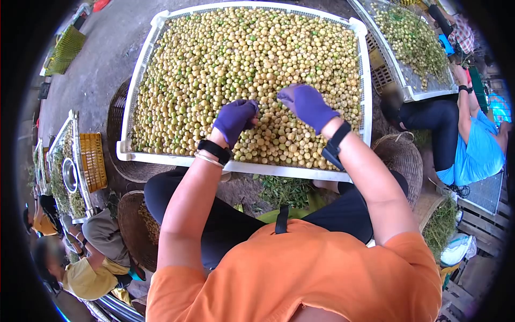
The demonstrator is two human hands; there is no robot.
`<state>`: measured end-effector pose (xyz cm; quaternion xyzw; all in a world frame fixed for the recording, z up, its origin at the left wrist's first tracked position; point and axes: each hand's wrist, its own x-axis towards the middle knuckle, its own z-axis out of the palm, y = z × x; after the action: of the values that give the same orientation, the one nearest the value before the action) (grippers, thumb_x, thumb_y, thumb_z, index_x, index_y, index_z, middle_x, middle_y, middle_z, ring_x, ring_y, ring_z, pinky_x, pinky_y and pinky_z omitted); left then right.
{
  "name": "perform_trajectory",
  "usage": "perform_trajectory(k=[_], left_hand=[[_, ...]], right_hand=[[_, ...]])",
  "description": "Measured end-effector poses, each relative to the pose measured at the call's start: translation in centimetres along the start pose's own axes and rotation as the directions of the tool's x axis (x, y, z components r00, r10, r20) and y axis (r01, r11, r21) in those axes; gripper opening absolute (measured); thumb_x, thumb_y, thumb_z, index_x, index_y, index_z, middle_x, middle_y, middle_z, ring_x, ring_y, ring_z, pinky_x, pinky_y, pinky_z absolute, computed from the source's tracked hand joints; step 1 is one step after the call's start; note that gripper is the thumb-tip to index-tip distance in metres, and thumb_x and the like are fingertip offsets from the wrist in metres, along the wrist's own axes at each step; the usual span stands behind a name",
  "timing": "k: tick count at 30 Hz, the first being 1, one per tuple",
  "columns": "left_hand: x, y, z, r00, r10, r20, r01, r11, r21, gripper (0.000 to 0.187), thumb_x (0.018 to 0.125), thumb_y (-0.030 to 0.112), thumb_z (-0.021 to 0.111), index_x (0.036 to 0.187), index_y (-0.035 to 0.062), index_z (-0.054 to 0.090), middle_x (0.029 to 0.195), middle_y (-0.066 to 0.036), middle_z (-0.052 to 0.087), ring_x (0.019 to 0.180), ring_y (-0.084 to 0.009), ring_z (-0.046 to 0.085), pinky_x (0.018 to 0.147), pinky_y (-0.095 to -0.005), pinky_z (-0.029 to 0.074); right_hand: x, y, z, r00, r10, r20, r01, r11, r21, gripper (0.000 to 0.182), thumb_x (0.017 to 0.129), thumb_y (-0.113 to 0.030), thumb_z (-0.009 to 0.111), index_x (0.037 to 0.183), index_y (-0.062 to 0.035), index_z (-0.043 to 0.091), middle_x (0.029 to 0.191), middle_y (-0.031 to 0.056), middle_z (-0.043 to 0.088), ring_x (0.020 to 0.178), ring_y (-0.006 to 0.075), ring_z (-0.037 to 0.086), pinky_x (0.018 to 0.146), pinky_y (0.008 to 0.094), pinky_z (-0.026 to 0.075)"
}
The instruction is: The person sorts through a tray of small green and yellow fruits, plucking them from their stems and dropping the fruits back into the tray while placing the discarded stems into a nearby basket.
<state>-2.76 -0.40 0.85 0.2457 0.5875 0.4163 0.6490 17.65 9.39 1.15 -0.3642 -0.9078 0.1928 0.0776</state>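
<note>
Head view: small round yellow-green fruits (pixel 214 64) fill a white plastic tray (pixel 177 160)

The fruits spread to all four edges of the tray. Above them, toward the near edge, the purple-gloved left hand (pixel 236 121) curls its fingers inward. Just beside it, toward the right edge, the purple-gloved right hand (pixel 308 105) bends its fingers down at the fruits. I can't say whether either grip has a fruit inside. Leafy green stems (pixel 284 190) lie below the near edge; a brown woven basket (pixel 118 118) stands beside the left edge. Off the far right corner sits a second white tray (pixel 432 94).
</note>
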Motion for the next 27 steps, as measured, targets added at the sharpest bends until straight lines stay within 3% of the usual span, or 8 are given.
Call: perform_trajectory(k=[2, 4, 5, 8, 12, 18, 22, 27], left_hand=[[-0.5, -0.2, -0.2, 0.996, -0.026, -0.081, 0.029, 0.999, 0.036, 0.025, 0.090, 0.028, 0.061, 0.089, 0.0036, 0.065, 0.084, -0.006, 0.065, 0.070, -0.0132, 0.062, 0.066, -0.0264, 0.051], [0.6, -0.5, -0.8, 0.894, 0.417, -0.161, -0.199, 0.694, 0.692, 0.024, 0.087, 0.025, 0.061, 0.099, 0.0043, 0.066, 0.087, -0.014, 0.066, 0.075, -0.0296, 0.065, 0.072, -0.0341, 0.052], [0.8, -0.9, -1.1, 0.866, 0.468, -0.174, -0.159, 0.589, 0.793, 0.028, 0.085, 0.027, 0.062, 0.106, 0.0083, 0.065, 0.097, -0.019, 0.064, 0.089, -0.0360, 0.062, 0.081, -0.0387, 0.050], [1.9, -0.8, -0.6, 0.901, 0.432, 0.041, -0.156, 0.234, 0.960, 0.031, 0.084, 0.031, 0.064, 0.106, 0.0102, 0.066, 0.102, -0.019, 0.064, 0.095, -0.0328, 0.062, 0.082, -0.0403, 0.050], [2.9, -0.6, 0.5, 0.939, 0.331, 0.092, -0.110, 0.036, 0.993, 0.028, 0.084, 0.032, 0.062, 0.102, 0.0100, 0.065, 0.101, -0.016, 0.064, 0.097, -0.0334, 0.061, 0.082, -0.0439, 0.050], [2.3, -0.8, 0.9, 0.945, 0.301, 0.128, -0.129, -0.018, 0.991, 0.020, 0.082, 0.019, 0.054, 0.099, 0.0121, 0.064, 0.098, -0.014, 0.066, 0.092, -0.0334, 0.063, 0.076, -0.0463, 0.051], [1.2, -0.3, 1.0, 0.952, 0.238, 0.190, -0.214, 0.078, 0.974, 0.028, 0.083, 0.033, 0.060, 0.089, 0.0069, 0.068, 0.093, -0.020, 0.067, 0.091, -0.0366, 0.064, 0.080, -0.0475, 0.050], [-3.7, 0.2, 1.8, 0.901, 0.108, 0.419, -0.433, 0.201, 0.879, 0.032, 0.084, 0.037, 0.057, 0.088, 0.0081, 0.068, 0.092, -0.019, 0.067, 0.090, -0.0372, 0.064, 0.079, -0.0468, 0.050]], right_hand=[[0.6, -0.1, 2.0, 0.999, 0.017, 0.036, -0.014, 0.997, -0.078, 0.016, 0.086, -0.024, 0.057, 0.087, -0.0109, 0.067, 0.085, 0.0151, 0.066, 0.080, 0.0322, 0.066, 0.071, 0.0443, 0.051], [0.9, -0.6, 3.4, 0.998, 0.052, 0.033, -0.047, 0.988, -0.147, 0.016, 0.085, -0.023, 0.058, 0.086, -0.0098, 0.067, 0.085, 0.0158, 0.066, 0.079, 0.0330, 0.066, 0.071, 0.0449, 0.051], [0.9, -0.7, 3.9, 0.997, 0.071, 0.030, -0.065, 0.981, -0.182, 0.016, 0.084, -0.023, 0.059, 0.085, -0.0092, 0.067, 0.085, 0.0161, 0.066, 0.079, 0.0335, 0.066, 0.071, 0.0452, 0.051], [1.1, -0.6, 3.9, 0.997, 0.073, 0.016, -0.070, 0.990, -0.123, 0.016, 0.083, -0.022, 0.059, 0.084, -0.0081, 0.068, 0.085, 0.0166, 0.067, 0.080, 0.0340, 0.066, 0.071, 0.0454, 0.051], [1.1, -0.5, 2.8, 0.983, 0.150, 0.106, -0.130, 0.976, -0.175, 0.018, 0.082, -0.023, 0.060, 0.081, -0.0070, 0.068, 0.084, 0.0164, 0.067, 0.081, 0.0338, 0.066, 0.072, 0.0450, 0.051], [0.1, 0.1, 3.2, 0.980, 0.199, 0.020, -0.194, 0.972, -0.131, 0.021, 0.077, -0.027, 0.059, 0.077, -0.0083, 0.067, 0.078, 0.0175, 0.066, 0.076, 0.0346, 0.066, 0.068, 0.0468, 0.051], [-1.1, -2.3, -0.3, 0.931, 0.356, -0.084, -0.314, 0.896, 0.315, 0.041, 0.077, -0.044, 0.064, 0.083, -0.0037, 0.066, 0.079, 0.0203, 0.066, 0.075, 0.0368, 0.065, 0.070, 0.0445, 0.051], [-2.4, -10.8, -12.7, 0.972, 0.112, -0.205, -0.029, 0.929, 0.369, 0.036, 0.080, -0.036, 0.066, 0.093, -0.0029, 0.066, 0.082, 0.0182, 0.067, 0.075, 0.0327, 0.066, 0.068, 0.0396, 0.051]])
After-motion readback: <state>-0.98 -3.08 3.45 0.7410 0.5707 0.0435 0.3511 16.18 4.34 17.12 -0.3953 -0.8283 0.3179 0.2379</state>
